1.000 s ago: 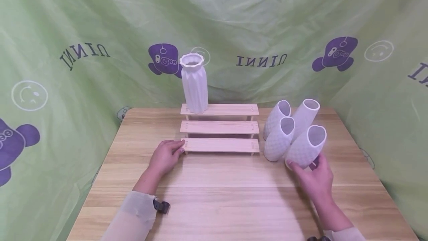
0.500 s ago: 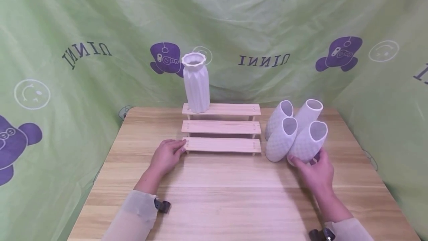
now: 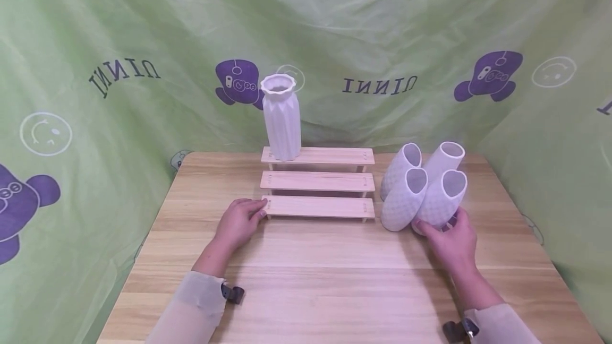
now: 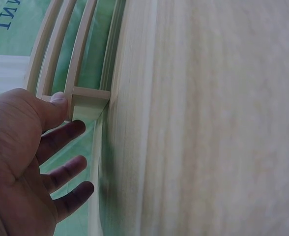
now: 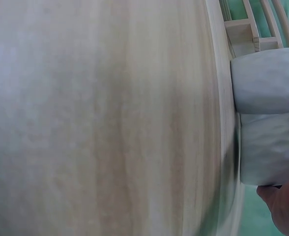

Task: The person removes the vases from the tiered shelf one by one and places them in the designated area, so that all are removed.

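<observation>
My left hand [image 3: 237, 222] pinches the left end of the lowest tier of a three-tiered wooden display stand [image 3: 317, 207]; in the left wrist view its thumb [image 4: 56, 109] lies against the board end and the other fingers spread beside it. On the top tier's left end stands a white pleated vase [image 3: 282, 126] with a scalloped rim. My right hand [image 3: 454, 248] grips the lower part of a white dimpled vase [image 3: 437, 203] with a slanted mouth, thumb at its front left. That vase stands against a similar vase [image 3: 400, 206]; their bases sit close together in the right wrist view.
Behind these two stand another dimpled vase [image 3: 394, 171] and a smoother, straight-rimmed vase [image 3: 442, 161], right of the stand. Everything rests on a wood-grain table [image 3: 311, 291]. A green printed curtain [image 3: 315, 25] hangs along the back and both sides.
The vase in my right hand has shifted slightly back and left against its neighbour and is a little more upright. My left hand keeps its place on the stand; the head view shifts slightly.
</observation>
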